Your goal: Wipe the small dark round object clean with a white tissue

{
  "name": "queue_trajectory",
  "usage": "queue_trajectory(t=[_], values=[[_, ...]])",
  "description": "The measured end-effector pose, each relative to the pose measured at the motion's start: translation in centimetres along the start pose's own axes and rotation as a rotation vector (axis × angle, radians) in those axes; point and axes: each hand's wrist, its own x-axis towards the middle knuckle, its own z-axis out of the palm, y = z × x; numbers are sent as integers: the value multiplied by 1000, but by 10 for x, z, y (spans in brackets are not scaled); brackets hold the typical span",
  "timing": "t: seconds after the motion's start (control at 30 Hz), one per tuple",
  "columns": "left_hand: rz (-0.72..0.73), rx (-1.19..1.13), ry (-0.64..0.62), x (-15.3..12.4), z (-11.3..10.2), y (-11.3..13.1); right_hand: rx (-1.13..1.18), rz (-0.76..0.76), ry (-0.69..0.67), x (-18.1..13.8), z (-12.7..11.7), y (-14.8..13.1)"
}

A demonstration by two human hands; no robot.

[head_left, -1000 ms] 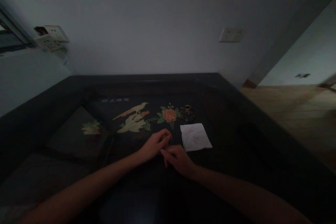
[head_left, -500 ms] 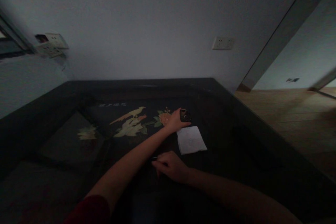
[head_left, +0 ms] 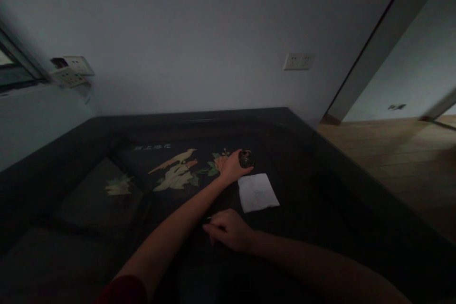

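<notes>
My left hand (head_left: 234, 166) reaches out across the dark table. Its thumb and fingers curl around a small, dark, glossy round object (head_left: 246, 159) whose exact kind is hard to make out in the dim light. Just nearer to me lies a white square of folded paper (head_left: 258, 193) with faint marks on it. My right hand (head_left: 230, 230) rests closed on the table, below and left of the paper. From its pinched fingers pokes a thin, stick-like object (head_left: 208, 218) with a bright tip, mostly hidden by the hand.
The dark tabletop (head_left: 285, 152) carries a picture of a bird (head_left: 180, 156) and flowers, with light lettering. A long dark object (head_left: 338, 199) lies at the right, hardly visible. A pale wall with a socket (head_left: 298, 61) stands behind. Wooden floor (head_left: 374, 147) shows at the right.
My left hand and the round object have shifted slightly left relative to the paper. My right hand stays nearly in place, still closed. The view has tilted a little.
</notes>
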Motion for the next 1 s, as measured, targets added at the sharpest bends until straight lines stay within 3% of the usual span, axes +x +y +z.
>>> queue_trajectory(t=[0.2,0.43,0.57,0.67,0.73,0.87,1.0], values=[[-57,-18,49,-11,-36,-24,10,25,-15,-1,-1,-2],[-82,47,143,-53,-122,-81,26,96,-37,-1,-4,-6],[-146,77,214,-74,-159,-113,111,234,-190,3,-21,-25],[-206,80,287,-80,-170,-126,68,236,-270,7,-49,-37],[-230,72,307,-80,-172,-130,-84,234,-179,8,-74,-34],[-236,64,291,-77,-170,-136,-435,342,79,2,-127,0],[-166,63,261,-77,-166,-144,-589,549,93,-12,-162,35]])
